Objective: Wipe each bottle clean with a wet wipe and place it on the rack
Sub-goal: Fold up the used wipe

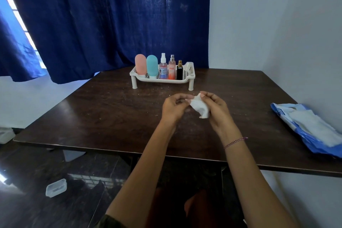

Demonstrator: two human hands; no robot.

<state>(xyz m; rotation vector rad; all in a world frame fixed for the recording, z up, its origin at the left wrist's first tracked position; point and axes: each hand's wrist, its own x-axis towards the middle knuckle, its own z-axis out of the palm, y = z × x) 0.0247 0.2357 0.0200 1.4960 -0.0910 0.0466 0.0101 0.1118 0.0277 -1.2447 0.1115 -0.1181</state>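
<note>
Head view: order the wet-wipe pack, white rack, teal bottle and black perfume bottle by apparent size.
Wet-wipe pack and white rack: not ranked, the pack lies nearer and is cropped.
Then teal bottle.
Smallest: black perfume bottle.

- A dark wooden table (111, 113) is seen, flecked with pale crumbs.
- A white footed rack (162, 80) is stood near its far edge.
- A blue wipes packet (303, 127) is laid at its right edge.
</note>
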